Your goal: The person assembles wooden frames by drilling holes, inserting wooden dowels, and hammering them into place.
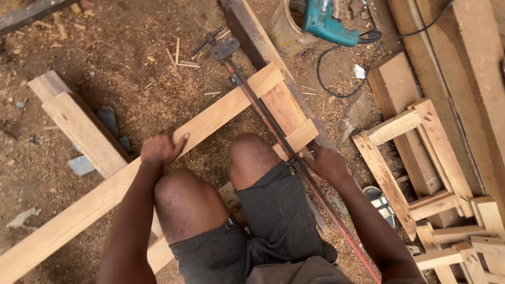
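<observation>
Nearest to us are our bare knees [210, 184] in dark shorts. Just beyond them our left hand [162, 148] lies flat, fingers spread, pressing on the long pale plank [105, 194] that runs across the sawdust floor [131, 63]. Our right hand [327, 163] is closed around the red bar clamp [263, 110], which lies over the plank and short blocks. Farther off, a teal power drill [329, 23] sits in a bucket [284, 34]
</observation>
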